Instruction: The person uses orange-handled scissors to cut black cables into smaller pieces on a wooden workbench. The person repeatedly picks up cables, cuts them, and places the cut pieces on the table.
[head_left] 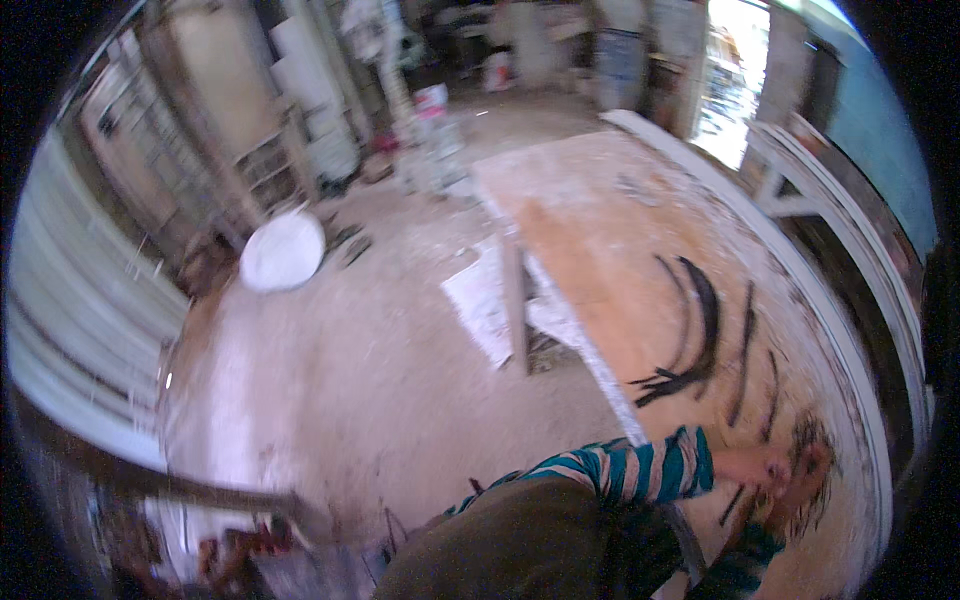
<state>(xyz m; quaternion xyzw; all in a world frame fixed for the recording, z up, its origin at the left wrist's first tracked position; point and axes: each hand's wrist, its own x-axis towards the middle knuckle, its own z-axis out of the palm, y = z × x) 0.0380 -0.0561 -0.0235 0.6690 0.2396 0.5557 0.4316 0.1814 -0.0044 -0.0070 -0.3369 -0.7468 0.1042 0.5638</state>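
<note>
My left hand point(762, 466), in a teal striped sleeve, reaches across to the near end of a dusty wooden table point(600, 220). My right hand point(803, 500) comes up from below and meets it there. Both hands are over a dark wiry clump point(812, 435) and a thin dark strip point(736, 503). The picture is blurred, so the grip of either hand is not readable. Further up the table lie several black curved strips point(700, 340), fanned out from a common end.
A white frame point(800, 285) runs along the table's right edge. On the dusty floor lie a white round disc point(283, 250) and a white sheet point(480, 300) by the table leg point(516, 310). Corrugated metal point(70, 300) stands at the left, with shelves point(270, 160) and a bucket point(431, 100) behind.
</note>
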